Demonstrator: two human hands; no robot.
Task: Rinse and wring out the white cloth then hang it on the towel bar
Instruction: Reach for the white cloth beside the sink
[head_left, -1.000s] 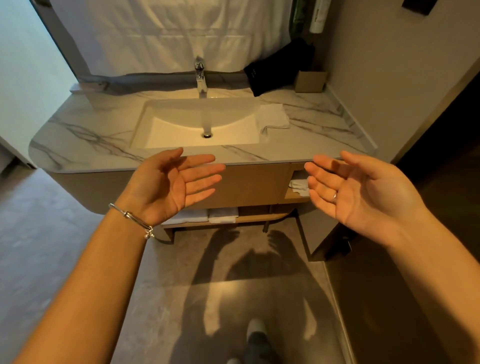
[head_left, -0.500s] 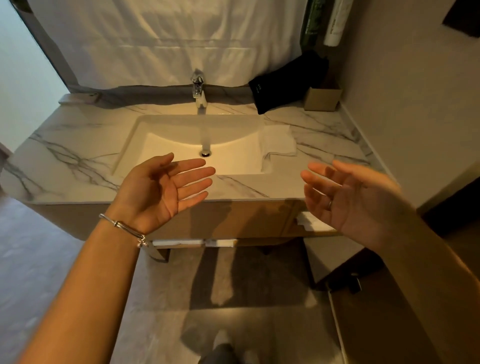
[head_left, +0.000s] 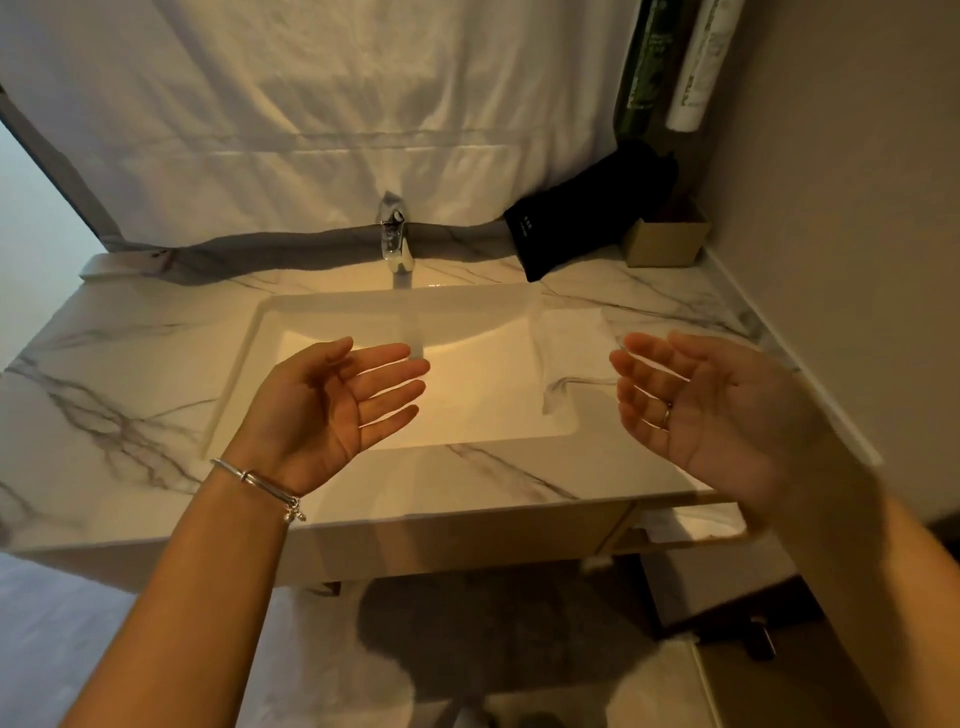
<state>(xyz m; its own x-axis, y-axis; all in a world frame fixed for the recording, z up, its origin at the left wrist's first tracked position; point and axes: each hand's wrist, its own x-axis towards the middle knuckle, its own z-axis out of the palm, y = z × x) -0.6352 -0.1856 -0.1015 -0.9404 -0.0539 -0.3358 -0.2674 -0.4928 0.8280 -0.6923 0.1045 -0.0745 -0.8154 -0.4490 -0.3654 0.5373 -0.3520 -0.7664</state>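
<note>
The folded white cloth (head_left: 571, 343) lies on the marble counter at the right edge of the white sink (head_left: 363, 306), partly draped over its rim. My left hand (head_left: 327, 410) hovers palm-up over the sink's front, fingers apart and empty. To the right, my right hand (head_left: 696, 410) is also held palm-up and empty, just right of the cloth and above the counter. A chrome tap (head_left: 395, 244) stands behind the basin; no water runs. No towel bar is in view.
A marble counter (head_left: 119, 374) surrounds the sink. At the back right stand a black pouch (head_left: 582, 218), a cardboard box (head_left: 665, 241) and two wall bottles (head_left: 675, 62). A white sheet (head_left: 311, 114) covers the wall behind. A beige wall (head_left: 857, 208) closes the right side.
The view has come closer to the counter, so the sink and cloth now lie right under my hands. Both hands stay open and empty.
</note>
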